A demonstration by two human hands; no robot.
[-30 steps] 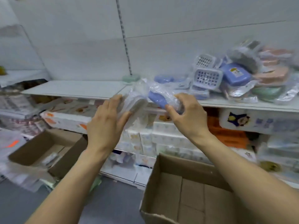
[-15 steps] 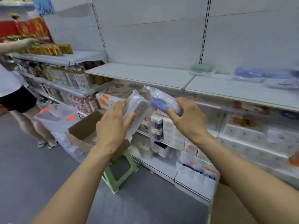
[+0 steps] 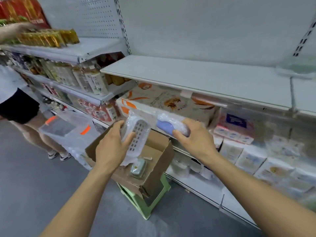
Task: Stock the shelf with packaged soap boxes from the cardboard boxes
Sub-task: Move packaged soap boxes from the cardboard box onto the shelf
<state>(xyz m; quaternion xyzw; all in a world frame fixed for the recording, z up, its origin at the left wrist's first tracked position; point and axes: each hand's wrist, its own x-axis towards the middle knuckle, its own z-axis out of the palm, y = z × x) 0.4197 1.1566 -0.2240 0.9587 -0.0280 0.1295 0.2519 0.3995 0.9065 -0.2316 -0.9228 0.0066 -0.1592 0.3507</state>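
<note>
My left hand point(image 3: 112, 147) grips a white slotted soap box point(image 3: 139, 134) wrapped in clear plastic. My right hand point(image 3: 195, 139) grips a blue soap box point(image 3: 166, 125) in clear plastic. Both hands hover above an open cardboard box point(image 3: 159, 158) that sits on a green stool point(image 3: 145, 200). A green packaged soap box point(image 3: 138, 168) lies inside the cardboard box. The white shelf point(image 3: 196, 77) stretches above and beyond my hands, with a pale green item point(image 3: 301, 65) blurred at its far right.
Tissue packs point(image 3: 171, 101) fill the shelf below the white one. Bottles point(image 3: 92, 79) line the shelves at left. A clear plastic bin point(image 3: 68, 129) with orange clips stands on the floor. Another person point(image 3: 18, 103) stands at the far left, reaching to an upper shelf.
The view has swung left, away from the stocked soap boxes. My hands have dropped lower with both wrapped soap boxes, and now hover over the cardboard box on the stool.
</note>
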